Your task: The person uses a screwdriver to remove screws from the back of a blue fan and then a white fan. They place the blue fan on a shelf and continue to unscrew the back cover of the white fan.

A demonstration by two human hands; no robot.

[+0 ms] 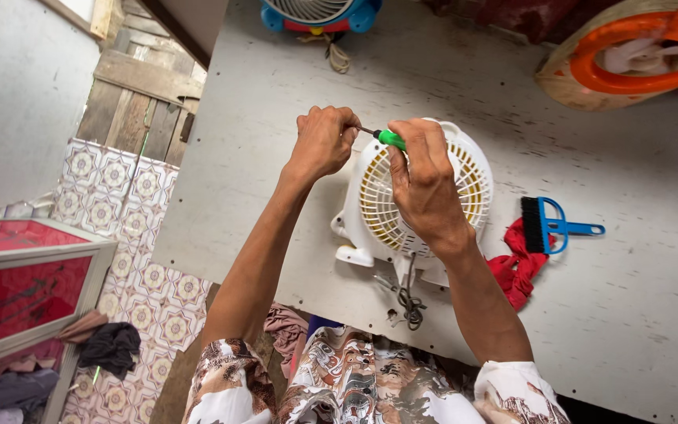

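Note:
A small white fan (464, 184) with a cream grille lies on the grey table (637, 259), its dark cord (411, 302) trailing toward me. My right hand (425, 184) is over the grille and grips a green-handled screwdriver (390, 140). The screwdriver's metal shaft points left into my left hand (325, 141), whose fingers are closed around the tip end. Whatever small part sits at the tip is hidden by the fingers.
A blue brush (547, 225) with black bristles lies on a red rag (518, 267) right of the fan. An orange ring on a round wooden board (629, 55) sits at the back right, a blue fan (319, 14) at the back. A red cabinet (21, 275) stands left, over patterned floor tiles.

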